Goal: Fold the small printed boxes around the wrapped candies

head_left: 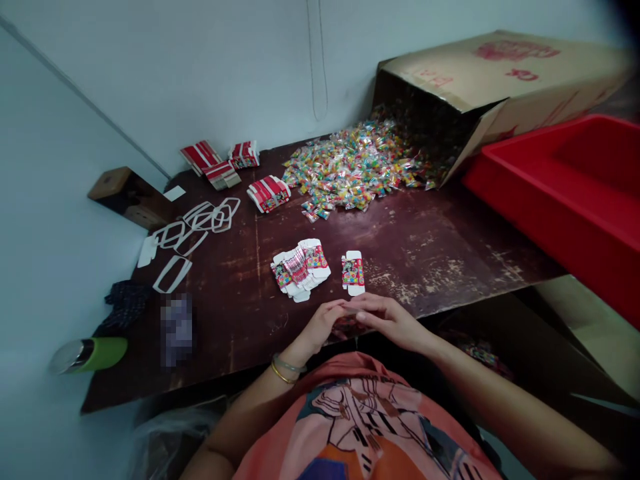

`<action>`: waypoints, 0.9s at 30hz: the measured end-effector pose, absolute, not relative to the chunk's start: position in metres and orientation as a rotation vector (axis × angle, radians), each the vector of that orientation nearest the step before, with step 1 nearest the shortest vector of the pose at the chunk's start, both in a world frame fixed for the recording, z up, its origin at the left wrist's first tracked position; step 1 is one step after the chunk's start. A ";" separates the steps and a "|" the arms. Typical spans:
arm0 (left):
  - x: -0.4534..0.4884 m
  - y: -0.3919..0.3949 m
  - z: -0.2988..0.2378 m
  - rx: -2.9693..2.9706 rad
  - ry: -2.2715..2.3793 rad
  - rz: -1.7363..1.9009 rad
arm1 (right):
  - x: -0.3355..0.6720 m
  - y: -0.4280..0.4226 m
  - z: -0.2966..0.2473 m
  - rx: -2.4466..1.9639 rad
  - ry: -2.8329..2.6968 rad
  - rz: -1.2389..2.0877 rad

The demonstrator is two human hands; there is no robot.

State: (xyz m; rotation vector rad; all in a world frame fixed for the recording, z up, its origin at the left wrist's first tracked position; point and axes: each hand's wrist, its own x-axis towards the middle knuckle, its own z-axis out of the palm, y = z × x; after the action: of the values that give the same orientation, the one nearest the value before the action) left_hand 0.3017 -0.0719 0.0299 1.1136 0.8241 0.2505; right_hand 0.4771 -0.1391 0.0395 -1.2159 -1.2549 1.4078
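Observation:
My left hand (320,327) and my right hand (387,319) meet at the near edge of the dark wooden table (425,247), fingers curled together round a small item that is mostly hidden between them. Just beyond my hands a single flat printed carton (353,272) lies on the table. To its left sits a small pile of flat cartons (300,267). Farther back a heap of small colourful wrapped candies (360,163) spills from a tipped cardboard box (500,80).
A red plastic bin (575,193) stands at the right. Stacks of red-and-white cartons (220,167) and white cut-out scraps (190,233) lie at the back left. A green bottle (90,353), dark cloth (125,300) and a wooden block (130,193) sit at the left edge.

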 end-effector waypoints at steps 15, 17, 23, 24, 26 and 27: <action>0.283 -0.085 0.022 0.919 0.616 0.159 | 0.472 -0.159 0.028 -1.322 -1.602 0.888; 0.290 -0.091 0.020 0.845 0.624 0.168 | 0.470 -0.165 0.024 -1.338 -1.620 0.867; 0.306 -0.088 0.021 1.020 0.645 0.243 | 0.557 -0.204 0.044 -1.686 -1.474 0.898; 0.304 -0.082 0.021 1.060 0.696 0.277 | 0.579 -0.211 0.047 -1.797 -1.534 0.879; 0.297 -0.068 0.019 1.076 0.798 0.332 | 0.610 -0.220 0.048 -1.988 -1.665 0.752; 0.293 -0.062 0.017 1.063 0.836 0.351 | 0.614 -0.218 0.045 -2.028 -1.721 0.680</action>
State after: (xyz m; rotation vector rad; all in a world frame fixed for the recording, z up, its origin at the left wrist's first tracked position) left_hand 0.2931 -0.0615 0.0174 1.0635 0.8359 0.3515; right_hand 0.6137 -0.2180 0.0450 -2.0284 -1.7209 0.6803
